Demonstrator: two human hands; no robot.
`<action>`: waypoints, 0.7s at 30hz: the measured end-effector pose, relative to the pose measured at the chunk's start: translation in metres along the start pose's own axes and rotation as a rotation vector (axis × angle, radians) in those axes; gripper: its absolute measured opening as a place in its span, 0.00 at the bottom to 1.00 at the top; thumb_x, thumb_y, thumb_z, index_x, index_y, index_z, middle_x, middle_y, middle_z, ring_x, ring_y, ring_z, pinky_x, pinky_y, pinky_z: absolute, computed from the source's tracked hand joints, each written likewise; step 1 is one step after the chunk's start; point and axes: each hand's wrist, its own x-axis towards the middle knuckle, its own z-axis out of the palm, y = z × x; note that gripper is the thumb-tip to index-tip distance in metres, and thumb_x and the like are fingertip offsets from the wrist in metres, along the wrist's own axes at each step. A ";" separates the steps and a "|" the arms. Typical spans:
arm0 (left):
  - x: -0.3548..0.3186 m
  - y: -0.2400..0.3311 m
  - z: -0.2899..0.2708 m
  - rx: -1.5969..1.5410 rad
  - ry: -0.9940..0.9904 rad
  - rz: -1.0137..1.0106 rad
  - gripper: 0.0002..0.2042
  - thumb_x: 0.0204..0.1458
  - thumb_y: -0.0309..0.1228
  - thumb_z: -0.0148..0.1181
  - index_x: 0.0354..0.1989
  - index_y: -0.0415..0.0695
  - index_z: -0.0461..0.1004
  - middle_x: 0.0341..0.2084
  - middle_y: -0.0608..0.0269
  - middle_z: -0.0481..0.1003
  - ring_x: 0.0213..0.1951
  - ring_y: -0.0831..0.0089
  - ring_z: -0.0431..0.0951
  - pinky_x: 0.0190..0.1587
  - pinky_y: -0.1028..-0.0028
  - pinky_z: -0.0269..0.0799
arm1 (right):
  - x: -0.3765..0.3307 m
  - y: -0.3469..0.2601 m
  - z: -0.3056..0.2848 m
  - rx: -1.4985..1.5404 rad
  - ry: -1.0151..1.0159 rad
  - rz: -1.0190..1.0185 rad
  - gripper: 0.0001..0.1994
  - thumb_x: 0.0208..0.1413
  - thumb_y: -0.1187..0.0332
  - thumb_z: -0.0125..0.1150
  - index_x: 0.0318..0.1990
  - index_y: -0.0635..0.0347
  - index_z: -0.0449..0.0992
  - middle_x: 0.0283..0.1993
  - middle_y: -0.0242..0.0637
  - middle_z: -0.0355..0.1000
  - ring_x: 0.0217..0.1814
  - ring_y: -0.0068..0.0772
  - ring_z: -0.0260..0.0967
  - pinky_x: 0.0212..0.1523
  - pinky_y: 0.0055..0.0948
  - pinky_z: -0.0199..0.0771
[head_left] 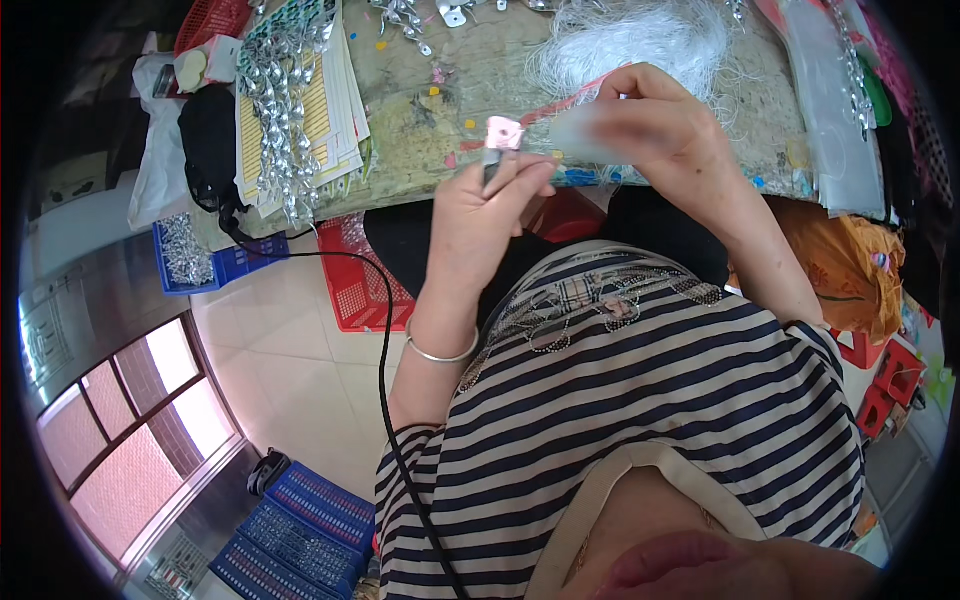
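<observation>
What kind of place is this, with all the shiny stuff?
Probably a small craft workshop where trinkets are made by hand. A worn table holds strips of shiny silver pieces and a heap of white thread, and plastic baskets stand on the floor.

Left hand [490,205] raised before chest, forearm near vertical, back of hand toward camera, fingers curled, thumb and forefinger pinched together at top. Right hand [665,125] higher and further out, wrist bent inward, fingers folded in pinch, partly blurred. Right forearm slants down to right. Hands near, apart.
</observation>
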 end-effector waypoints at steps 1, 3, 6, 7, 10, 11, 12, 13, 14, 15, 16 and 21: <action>-0.002 0.002 -0.005 -0.007 -0.001 0.000 0.08 0.49 0.29 0.62 0.35 0.38 0.79 0.22 0.67 0.77 0.17 0.88 0.66 0.19 0.87 0.58 | -0.001 0.002 -0.002 0.009 -0.013 0.018 0.06 0.48 0.80 0.60 0.34 0.63 0.78 0.39 0.33 0.67 0.39 0.23 0.67 0.36 0.20 0.66; -0.004 0.001 -0.012 0.011 0.019 -0.003 0.08 0.49 0.29 0.62 0.35 0.38 0.79 0.22 0.67 0.77 0.17 0.88 0.66 0.19 0.87 0.58 | -0.004 0.003 -0.005 0.016 -0.008 0.041 0.06 0.48 0.80 0.60 0.34 0.63 0.78 0.38 0.32 0.68 0.39 0.23 0.67 0.36 0.19 0.66; -0.006 0.000 -0.019 0.042 0.052 -0.023 0.08 0.49 0.30 0.62 0.34 0.38 0.79 0.22 0.66 0.76 0.17 0.87 0.66 0.18 0.87 0.58 | -0.007 0.008 -0.007 0.031 -0.017 0.096 0.06 0.48 0.79 0.60 0.34 0.62 0.79 0.39 0.33 0.69 0.39 0.23 0.67 0.37 0.20 0.66; -0.007 0.000 -0.019 0.070 0.040 0.000 0.09 0.49 0.31 0.62 0.34 0.39 0.79 0.22 0.67 0.76 0.18 0.87 0.67 0.18 0.87 0.58 | -0.009 0.008 -0.009 0.037 -0.031 0.133 0.06 0.48 0.78 0.61 0.35 0.62 0.79 0.41 0.33 0.70 0.40 0.25 0.67 0.39 0.22 0.67; -0.009 0.001 -0.012 0.113 0.001 -0.004 0.09 0.50 0.32 0.63 0.33 0.39 0.79 0.21 0.68 0.76 0.19 0.87 0.68 0.19 0.86 0.59 | -0.012 0.020 -0.009 -0.205 -0.102 -0.044 0.13 0.47 0.74 0.64 0.42 0.59 0.77 0.50 0.36 0.70 0.50 0.33 0.67 0.49 0.29 0.67; -0.009 0.001 -0.008 0.129 -0.028 -0.035 0.09 0.50 0.33 0.62 0.33 0.39 0.79 0.21 0.68 0.76 0.19 0.87 0.68 0.19 0.86 0.59 | -0.013 0.018 -0.006 -0.207 -0.101 -0.048 0.13 0.47 0.74 0.64 0.42 0.59 0.77 0.50 0.36 0.70 0.50 0.33 0.67 0.49 0.29 0.67; -0.008 0.000 -0.005 0.143 -0.063 -0.042 0.09 0.50 0.34 0.62 0.31 0.39 0.78 0.21 0.69 0.76 0.20 0.88 0.68 0.19 0.86 0.60 | -0.016 0.012 -0.001 -0.163 -0.074 -0.032 0.18 0.46 0.71 0.65 0.47 0.57 0.75 0.54 0.37 0.69 0.56 0.38 0.63 0.55 0.33 0.63; -0.007 -0.003 -0.001 0.147 -0.068 -0.032 0.09 0.50 0.34 0.62 0.31 0.39 0.78 0.21 0.69 0.75 0.20 0.88 0.68 0.19 0.86 0.60 | -0.018 0.005 0.002 -0.121 -0.047 -0.015 0.22 0.45 0.69 0.67 0.51 0.56 0.72 0.57 0.37 0.67 0.62 0.42 0.60 0.61 0.37 0.59; -0.006 -0.005 0.002 0.153 -0.076 -0.024 0.09 0.50 0.34 0.62 0.30 0.39 0.78 0.20 0.69 0.75 0.19 0.88 0.68 0.20 0.86 0.60 | -0.020 -0.005 0.003 -0.065 -0.144 0.050 0.27 0.45 0.65 0.67 0.55 0.54 0.68 0.57 0.39 0.68 0.67 0.45 0.54 0.64 0.39 0.53; -0.005 -0.006 0.002 0.151 -0.079 -0.022 0.09 0.50 0.34 0.62 0.30 0.39 0.78 0.20 0.69 0.75 0.19 0.88 0.68 0.20 0.86 0.60 | -0.019 -0.014 0.008 -0.023 -0.189 0.105 0.26 0.45 0.65 0.67 0.55 0.55 0.68 0.54 0.41 0.70 0.65 0.45 0.57 0.65 0.39 0.52; -0.006 -0.006 0.003 0.122 -0.094 -0.028 0.09 0.50 0.34 0.62 0.31 0.39 0.78 0.20 0.69 0.75 0.19 0.88 0.67 0.20 0.86 0.60 | -0.020 -0.020 0.010 0.019 -0.233 0.164 0.25 0.46 0.65 0.66 0.54 0.55 0.69 0.51 0.42 0.72 0.63 0.45 0.59 0.66 0.40 0.51; -0.007 0.000 0.002 -0.018 -0.109 -0.134 0.07 0.49 0.28 0.62 0.33 0.36 0.77 0.20 0.66 0.75 0.14 0.88 0.61 0.17 0.86 0.53 | -0.022 -0.008 0.026 0.282 -0.194 0.218 0.08 0.55 0.69 0.57 0.39 0.62 0.76 0.27 0.38 0.76 0.28 0.28 0.77 0.30 0.23 0.75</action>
